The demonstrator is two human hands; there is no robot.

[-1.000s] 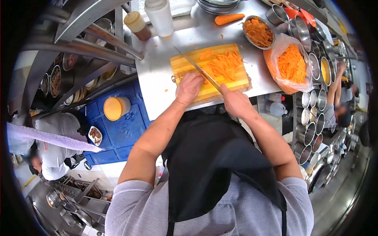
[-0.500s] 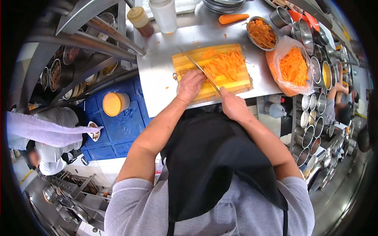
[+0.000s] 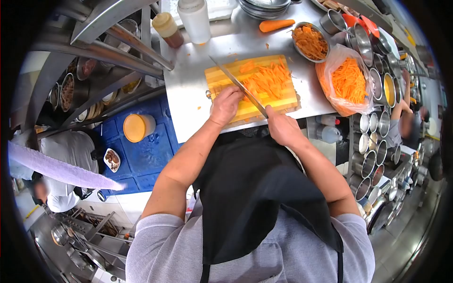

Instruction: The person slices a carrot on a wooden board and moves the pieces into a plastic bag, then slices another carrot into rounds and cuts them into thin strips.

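Note:
My right hand grips the handle of a long kitchen knife, whose blade runs diagonally over a yellow striped cutting board. Beside the blade, my left hand has its fingers curled down against carrot at the board's left side, which the fingers mostly cover. Cut carrot strips lie loose across the board on the blade's other side. A whole peeled carrot rests behind the board. To the right stand a metal bowl of carrot peelings and a clear plastic bag of carrot shreds.
Two bottles, one brownish and one white, stand at the table's back left, near metal shelving. Dark plates are stacked at the back. On the lower left, a blue surface bears an orange-lidded tub. Other people stand at both sides.
The knife blade and both hands have shifted slightly on the board. Some carrot strips lie differently. At the left, the lilac cloth has swung down, uncovering more of the small white dish.

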